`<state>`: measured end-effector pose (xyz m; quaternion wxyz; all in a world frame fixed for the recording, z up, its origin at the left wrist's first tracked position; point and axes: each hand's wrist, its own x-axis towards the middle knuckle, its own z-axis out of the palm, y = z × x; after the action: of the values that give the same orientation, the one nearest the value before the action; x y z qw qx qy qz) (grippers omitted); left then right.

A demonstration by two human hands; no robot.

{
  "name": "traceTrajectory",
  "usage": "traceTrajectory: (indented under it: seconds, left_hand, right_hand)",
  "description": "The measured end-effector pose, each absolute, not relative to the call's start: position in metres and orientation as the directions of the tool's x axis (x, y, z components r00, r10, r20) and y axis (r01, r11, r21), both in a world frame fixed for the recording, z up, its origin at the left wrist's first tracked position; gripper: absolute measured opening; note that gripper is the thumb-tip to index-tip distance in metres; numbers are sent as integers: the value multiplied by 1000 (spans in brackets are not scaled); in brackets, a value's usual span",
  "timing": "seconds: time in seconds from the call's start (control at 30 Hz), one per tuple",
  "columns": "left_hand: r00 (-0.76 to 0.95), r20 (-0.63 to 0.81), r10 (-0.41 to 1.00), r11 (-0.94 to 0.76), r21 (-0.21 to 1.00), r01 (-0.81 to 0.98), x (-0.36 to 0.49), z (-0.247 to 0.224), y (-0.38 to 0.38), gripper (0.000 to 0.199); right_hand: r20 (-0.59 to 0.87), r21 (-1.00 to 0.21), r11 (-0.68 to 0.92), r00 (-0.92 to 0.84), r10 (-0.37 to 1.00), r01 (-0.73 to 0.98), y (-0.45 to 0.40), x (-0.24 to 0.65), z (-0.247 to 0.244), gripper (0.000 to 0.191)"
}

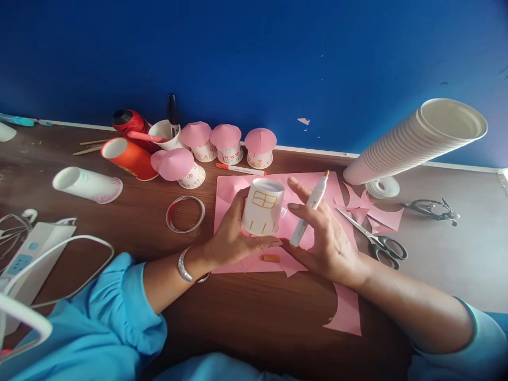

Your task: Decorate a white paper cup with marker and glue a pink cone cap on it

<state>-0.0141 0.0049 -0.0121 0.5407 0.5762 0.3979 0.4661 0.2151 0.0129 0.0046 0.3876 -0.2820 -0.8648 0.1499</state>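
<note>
My left hand is closed around a white paper cup, which is held upside down over the pink paper. A yellow window outline and short yellow strokes are drawn on the cup's side. In my right hand lies a white marker, its yellow tip pointing up and away from the cup. The fingers around the marker are partly spread, and the right fingertips come close to the left thumb by the cup's rim. An orange-brown marker cap rests on the pink paper below the hands.
Several small cups with pink cone roofs stand at the back. A red-capped marker lies before them. Tape rolls, scissors, pink scraps and a tall leaning cup stack surround the work. A power strip sits left.
</note>
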Motion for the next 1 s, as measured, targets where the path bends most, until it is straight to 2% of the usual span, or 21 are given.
traceTrajectory:
  seconds: [0.2, 0.33, 0.43, 0.6, 0.7, 0.77, 0.9, 1.0]
  left_hand:
    - [352, 176, 919, -163, 984, -65, -15, -12, 5, 88]
    - [425, 158, 891, -76, 976, -204, -18, -11, 6, 77]
    - [393, 132, 910, -29, 966, -257, -17, -12, 5, 70]
    - [400, 120, 908, -22, 970, -241, -17, -16, 5, 79]
    - [416, 121, 901, -15, 968, -249, -18, -15, 6, 75]
    - [378, 125, 917, -45, 976, -213, -17, -14, 7, 74]
    - [269, 167, 948, -168, 986, -20, -16, -16, 6, 84]
    - [275, 208, 939, -229, 972, 49, -17, -18, 5, 90]
  right_hand:
    - [623, -455, 815, -525, 580, 359, 15, 214, -2, 72]
    - [611, -557, 760, -455, 648, 334, 23, 214, -7, 73]
    - [590, -614, 714, -406, 698, 335, 28, 216, -13, 73]
    - [625, -576, 748, -412, 663, 331, 30, 215, -17, 68]
    - [642, -557, 753, -394, 658, 350, 29, 213, -18, 68]
    - [637, -565, 739, -375, 674, 367, 28, 213, -18, 70]
    - [626, -578, 738, -390, 675, 348, 24, 211, -18, 74]
    - [643, -557, 770, -425, 637, 311, 23, 211, -17, 73]
